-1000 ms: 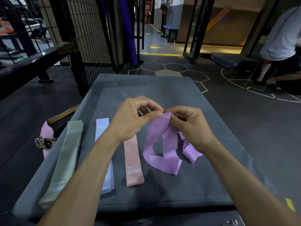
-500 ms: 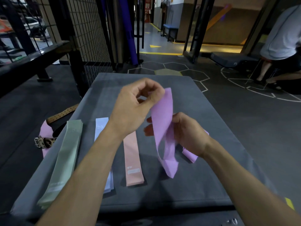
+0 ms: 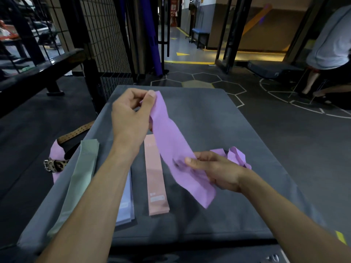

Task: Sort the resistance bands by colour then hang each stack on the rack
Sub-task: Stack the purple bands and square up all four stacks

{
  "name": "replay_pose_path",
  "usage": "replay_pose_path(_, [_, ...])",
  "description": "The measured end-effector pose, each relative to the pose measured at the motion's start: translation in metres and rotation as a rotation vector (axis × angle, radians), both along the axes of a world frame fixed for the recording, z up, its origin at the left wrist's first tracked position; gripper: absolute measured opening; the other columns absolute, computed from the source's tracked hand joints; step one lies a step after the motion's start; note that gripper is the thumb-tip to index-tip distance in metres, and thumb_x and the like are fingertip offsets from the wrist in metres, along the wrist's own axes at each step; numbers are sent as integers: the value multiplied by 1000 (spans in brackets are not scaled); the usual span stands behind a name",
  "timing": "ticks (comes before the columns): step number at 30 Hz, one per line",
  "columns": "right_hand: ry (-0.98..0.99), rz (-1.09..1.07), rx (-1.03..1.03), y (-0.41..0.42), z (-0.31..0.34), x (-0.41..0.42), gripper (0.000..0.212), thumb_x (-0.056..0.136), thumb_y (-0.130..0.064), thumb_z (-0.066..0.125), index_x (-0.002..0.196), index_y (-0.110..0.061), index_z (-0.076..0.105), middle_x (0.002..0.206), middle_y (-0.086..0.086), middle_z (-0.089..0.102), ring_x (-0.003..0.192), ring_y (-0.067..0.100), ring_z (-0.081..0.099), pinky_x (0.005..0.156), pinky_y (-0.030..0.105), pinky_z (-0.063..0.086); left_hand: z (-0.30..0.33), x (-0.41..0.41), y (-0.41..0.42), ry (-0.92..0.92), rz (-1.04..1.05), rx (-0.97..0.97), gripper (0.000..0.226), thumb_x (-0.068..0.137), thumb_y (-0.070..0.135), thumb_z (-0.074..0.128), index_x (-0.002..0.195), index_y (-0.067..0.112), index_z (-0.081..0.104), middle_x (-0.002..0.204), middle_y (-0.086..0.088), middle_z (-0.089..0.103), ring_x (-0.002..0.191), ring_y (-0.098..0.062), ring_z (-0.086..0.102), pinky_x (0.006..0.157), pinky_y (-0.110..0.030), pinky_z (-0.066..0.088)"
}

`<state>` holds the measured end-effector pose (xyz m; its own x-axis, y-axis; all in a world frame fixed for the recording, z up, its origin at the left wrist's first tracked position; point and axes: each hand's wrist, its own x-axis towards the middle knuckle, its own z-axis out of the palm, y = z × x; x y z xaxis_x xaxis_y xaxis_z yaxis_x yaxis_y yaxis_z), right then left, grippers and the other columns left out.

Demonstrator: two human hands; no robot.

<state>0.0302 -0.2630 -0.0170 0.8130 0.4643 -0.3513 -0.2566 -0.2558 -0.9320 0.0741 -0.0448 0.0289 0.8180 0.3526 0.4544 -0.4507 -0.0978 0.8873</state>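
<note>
A purple resistance band (image 3: 171,147) is stretched flat above the grey padded table (image 3: 228,130). My left hand (image 3: 131,116) pinches its far end, raised. My right hand (image 3: 216,171) pinches its near part, lower and closer to me. Behind my right hand lies a crumpled heap of more purple bands (image 3: 235,156). On the table lie three flat stacks side by side: green (image 3: 79,179) at the left, pale blue (image 3: 125,207) partly under my left forearm, and pink (image 3: 155,177) next to it.
A leopard-print belt (image 3: 57,165), a tan strap (image 3: 76,131) and a purple band (image 3: 54,156) lie off the table's left edge. A black wire-mesh rack (image 3: 102,38) stands behind left. A person (image 3: 330,44) crouches at the far right.
My hands have pulled apart: the left rose and moved away with the band's end, the right slid down toward me. The band went from a hanging loop to a flat stretched strip.
</note>
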Motion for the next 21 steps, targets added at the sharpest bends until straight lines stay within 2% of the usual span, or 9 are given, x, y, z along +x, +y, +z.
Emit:
replay_pose_path(3, [-30,-55,-36,-2,0,0,19,102,-20,55,91,-9,66,57,-11,65,46,-2,57,44,9,40,5,-6,-3,-29,-18,-33,13,96,25,66,85,19,67,77,-9,66,59,-20,57,43,-29,45])
replay_pose_path(5, [-46,-58,-88,-3,-5,2,21,101,-18,58,82,-12,61,52,-11,59,41,-1,51,40,10,36,10,-10,-4,-31,-38,-62,12,98,21,65,89,13,67,78,-7,65,56,-17,57,40,-27,45])
replay_pose_path(9, [-58,16,-180,0,-14,4,6,97,-12,62,93,-13,65,71,-9,64,60,2,58,52,12,43,19,-20,-10,-110,-26,46,8,96,20,68,92,13,68,76,-2,68,56,-19,63,40,-30,48])
replay_pose_path(12, [20,61,-171,1,-13,3,11,98,-11,58,91,-16,65,73,-3,63,64,11,58,59,23,48,29,-24,-13,-223,97,168,7,93,25,69,91,18,69,75,1,71,59,-26,66,45,-41,53])
replay_pose_path(15, [48,77,-186,-3,-15,3,8,99,-16,59,96,-17,67,82,4,64,73,18,61,73,33,57,35,-24,-11,-288,154,237,3,92,20,68,95,19,67,68,-2,65,54,-29,61,48,-43,52])
replay_pose_path(16, [39,66,-197,-3,-15,3,10,99,-17,59,101,-17,69,90,6,66,83,21,65,86,39,58,35,-24,-11,-274,140,255,5,92,18,69,97,20,66,65,-4,61,52,-29,60,47,-41,52])
replay_pose_path(18, [22,3,-162,-3,-15,3,21,102,-14,52,116,-14,68,116,9,70,110,33,67,106,51,47,32,-26,-14,-190,53,279,5,93,17,69,96,20,67,60,-4,58,44,-27,59,42,-35,51])
replay_pose_path(20, [-56,-90,-43,0,-9,4,28,101,-15,49,124,-14,65,132,10,65,123,39,59,111,58,39,28,-28,-20,-75,-69,281,3,93,14,69,94,17,69,59,-4,59,39,-23,62,38,-29,48])
replay_pose_path(21, [-144,-129,11,2,-2,5,32,96,-19,50,124,-19,65,132,6,66,123,34,61,111,58,39,27,-28,-23,-22,-129,262,2,94,13,70,93,15,69,59,-4,60,40,-24,64,38,-27,48])
